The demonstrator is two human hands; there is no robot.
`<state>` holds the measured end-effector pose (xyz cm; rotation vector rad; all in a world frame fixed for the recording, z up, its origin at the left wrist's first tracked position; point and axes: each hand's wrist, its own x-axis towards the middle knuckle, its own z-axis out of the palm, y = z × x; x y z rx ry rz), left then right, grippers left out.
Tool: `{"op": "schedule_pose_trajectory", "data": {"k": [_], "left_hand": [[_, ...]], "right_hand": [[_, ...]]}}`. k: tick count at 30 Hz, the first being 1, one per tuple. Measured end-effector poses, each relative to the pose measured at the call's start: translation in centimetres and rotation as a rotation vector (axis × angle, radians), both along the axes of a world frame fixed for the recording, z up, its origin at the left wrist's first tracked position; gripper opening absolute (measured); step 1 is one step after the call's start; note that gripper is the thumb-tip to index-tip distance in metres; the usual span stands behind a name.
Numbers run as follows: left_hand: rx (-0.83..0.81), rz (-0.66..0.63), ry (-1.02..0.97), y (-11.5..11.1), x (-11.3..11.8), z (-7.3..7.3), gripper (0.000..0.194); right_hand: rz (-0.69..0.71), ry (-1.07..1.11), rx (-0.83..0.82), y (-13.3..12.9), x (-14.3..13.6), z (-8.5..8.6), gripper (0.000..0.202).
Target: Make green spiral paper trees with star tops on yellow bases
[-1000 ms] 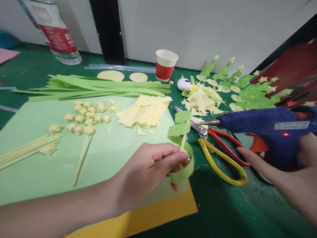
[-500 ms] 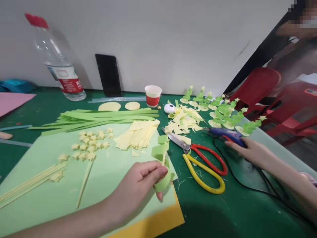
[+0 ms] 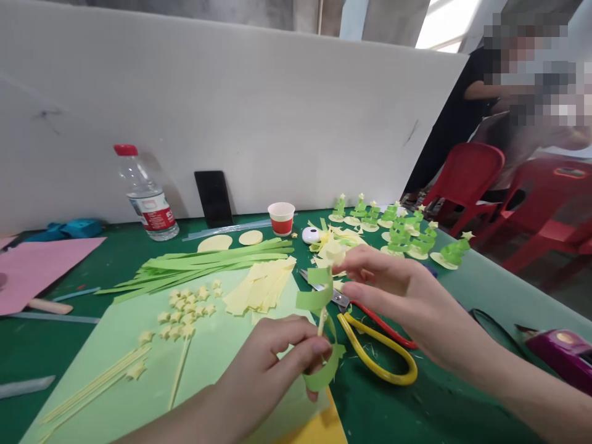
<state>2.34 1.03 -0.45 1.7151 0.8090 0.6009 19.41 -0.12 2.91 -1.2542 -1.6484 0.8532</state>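
Observation:
My left hand (image 3: 296, 354) pinches a thin pale yellow paper stick (image 3: 322, 322) with a curled light green paper strip (image 3: 314, 300) spiralling loosely around it. My right hand (image 3: 393, 287) is beside the top of the spiral, thumb and forefinger apart. Pale yellow paper (image 3: 333, 251) shows by its fingertips; whether they touch it is unclear. Scissors with one red and one yellow handle (image 3: 382, 368) lie under and beside the right hand. Just a bit of the blue glue gun (image 3: 431, 270) shows behind that hand.
Folded paper stars (image 3: 189, 303), green strips (image 3: 208, 265) and yellow strips (image 3: 263, 287) lie to the left. Several finished green spirals with stars (image 3: 402, 234) stand at the back right. A paper cup (image 3: 281, 219), bottle (image 3: 155, 213) and phone (image 3: 213, 198) line the white partition.
My right hand has let go of the glue gun and moved left to the top of the spiral. My left hand still holds the stick. The view has tilted up.

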Motion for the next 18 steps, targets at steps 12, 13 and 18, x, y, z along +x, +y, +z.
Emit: {"op": "schedule_pose_trajectory", "data": {"k": [12, 13, 18], "left_hand": [[-0.025, -0.001, -0.195, 0.4, -0.6, -0.4, 0.028], [-0.072, -0.009, -0.239, 0.4, -0.8, -0.5, 0.025], [-0.076, 0.010, -0.191, 0.4, -1.1, -0.8, 0.015]], "right_hand": [[0.087, 0.240, -0.085, 1.4, -0.2, 0.7, 0.012], [0.084, 0.239, -0.087, 1.4, -0.1, 0.8, 0.012], [0.079, 0.252, -0.086, 1.5, 0.0, 0.9, 0.011]]}}
